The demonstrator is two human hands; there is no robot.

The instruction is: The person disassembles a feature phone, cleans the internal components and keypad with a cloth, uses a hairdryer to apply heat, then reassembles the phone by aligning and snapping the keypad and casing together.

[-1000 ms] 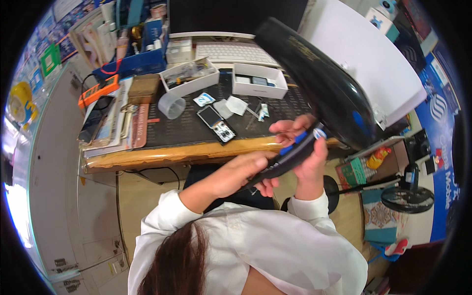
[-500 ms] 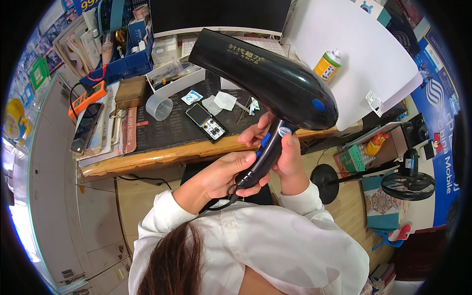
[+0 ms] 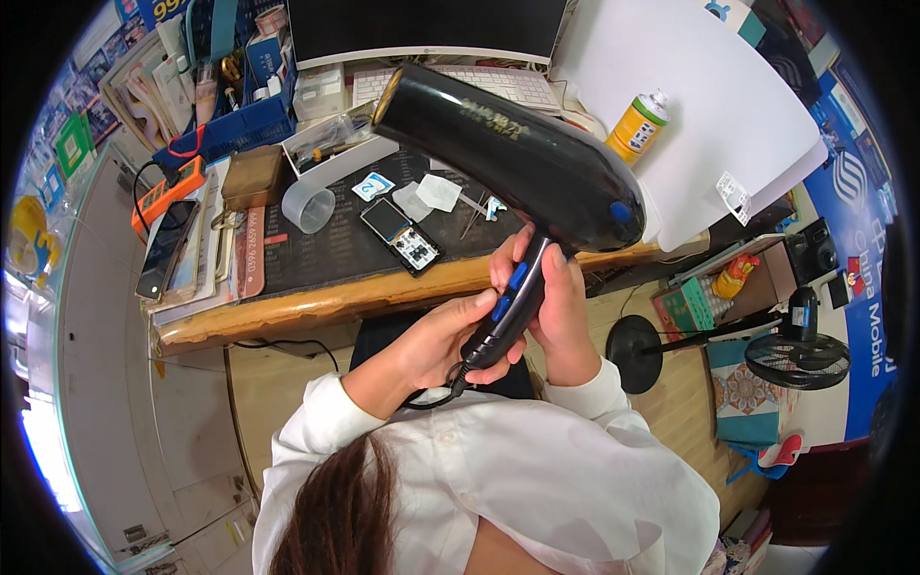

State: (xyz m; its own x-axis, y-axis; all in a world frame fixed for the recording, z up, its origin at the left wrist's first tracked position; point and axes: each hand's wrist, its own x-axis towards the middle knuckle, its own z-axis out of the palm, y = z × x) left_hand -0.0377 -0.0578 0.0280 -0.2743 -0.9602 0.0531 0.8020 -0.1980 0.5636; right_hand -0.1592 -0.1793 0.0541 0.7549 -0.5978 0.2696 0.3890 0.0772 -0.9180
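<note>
A black hair dryer (image 3: 537, 153) with blue switches on its handle is held up in front of the desk, its nozzle pointing to the upper left. My left hand (image 3: 443, 337) wraps round the lower handle near the cord, thumb beside the blue switches. Higher up, just under the dryer's body, my right hand (image 3: 556, 297) grips the same handle. Below the barrel, an opened mobile phone (image 3: 402, 237) with exposed inner parts lies on the dark desk mat. White paper pieces (image 3: 439, 193) and tweezers (image 3: 472, 218) lie beside it.
A clear plastic cup (image 3: 308, 207), a white tray (image 3: 347, 158) of tools and an orange multimeter (image 3: 169, 196) occupy the desk's left. A yellow spray can (image 3: 636, 127) stands at right. Behind are a keyboard (image 3: 498, 89) and monitor (image 3: 422, 29). A black fan (image 3: 797, 356) stands right of the desk.
The hair dryer has tilted and shifted slightly, so its nozzle opening now shows and more of the spray can is visible. My right fingers have closed more round the handle.
</note>
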